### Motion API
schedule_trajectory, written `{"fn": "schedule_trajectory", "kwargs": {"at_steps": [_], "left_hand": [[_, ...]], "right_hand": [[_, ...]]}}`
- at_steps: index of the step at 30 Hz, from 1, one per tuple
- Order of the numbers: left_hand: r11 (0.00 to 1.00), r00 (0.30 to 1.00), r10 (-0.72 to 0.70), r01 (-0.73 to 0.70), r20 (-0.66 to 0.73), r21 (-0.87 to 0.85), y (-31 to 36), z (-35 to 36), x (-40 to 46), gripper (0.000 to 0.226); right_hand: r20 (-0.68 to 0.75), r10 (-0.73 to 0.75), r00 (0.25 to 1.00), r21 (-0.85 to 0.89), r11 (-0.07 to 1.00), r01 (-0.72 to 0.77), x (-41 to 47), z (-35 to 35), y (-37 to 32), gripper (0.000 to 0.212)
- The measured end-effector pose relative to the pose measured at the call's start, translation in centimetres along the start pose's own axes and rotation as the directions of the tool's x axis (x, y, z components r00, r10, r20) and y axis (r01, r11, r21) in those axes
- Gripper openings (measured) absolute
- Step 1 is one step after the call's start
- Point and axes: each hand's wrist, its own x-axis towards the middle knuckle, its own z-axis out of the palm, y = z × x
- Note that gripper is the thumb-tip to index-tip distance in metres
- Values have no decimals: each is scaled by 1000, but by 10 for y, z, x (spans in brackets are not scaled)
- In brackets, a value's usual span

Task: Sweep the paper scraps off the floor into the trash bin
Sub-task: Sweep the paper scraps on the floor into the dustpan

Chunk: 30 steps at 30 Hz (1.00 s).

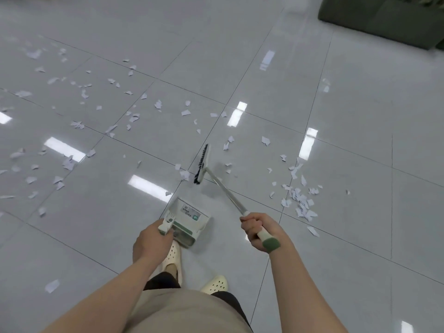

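Small white torn paper scraps [299, 200] lie spread over the glossy grey tiled floor [348, 140]. One dense pile is to the right of the broom, and many loose pieces are scattered far to the left and ahead. The white broom head with dark bristles [202, 164] stands among them, just beside a few scraps, and its thin white handle [227, 191] runs back to the right hand [258, 228], whose fingers are curled tightly around the green-tipped end. The left hand [151, 239] grips the top of the white and green plastic dustpan [187, 219], which is near the broom head. Below are two cream perforated clogs [171, 257]. A dark green sofa [384, 18] is at the far upper right.
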Motion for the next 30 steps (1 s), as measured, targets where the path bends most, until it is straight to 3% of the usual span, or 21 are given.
{"fn": "schedule_trajectory", "kwargs": {"at_steps": [3, 5, 9, 14, 16, 24, 30], "left_hand": [[998, 1000, 9, -9, 0, -59, 13, 7, 1, 16], [993, 1000, 11, -11, 2, -120, 22, 14, 7, 18], [985, 994, 83, -71, 71, -157, 48, 31, 29, 7], [983, 968, 178, -168, 179, -71, 99, 61, 52, 4], [984, 965, 179, -174, 192, -44, 109, 71, 54, 7], [980, 936, 200, -197, 289, -39, 132, 91, 77, 11], [978, 917, 203, -208, 344, -22, 148, 99, 86, 13]], "right_hand": [[95, -10, 995, 26, 1000, 8, -6, -5, 6, 45], [78, -51, 996, 75, 996, 45, -13, -13, 8, 55], [-157, -164, 974, 114, 977, 183, -46, -34, 2, 32], [-477, -297, 827, -15, 944, 330, -73, -63, 9, 29], [-544, -314, 778, -48, 938, 344, -77, -70, 17, 27], [-526, -281, 802, 371, 773, 515, -109, -102, 36, 35], [-549, -262, 794, 425, 730, 535, -113, -99, 23, 32]]}}
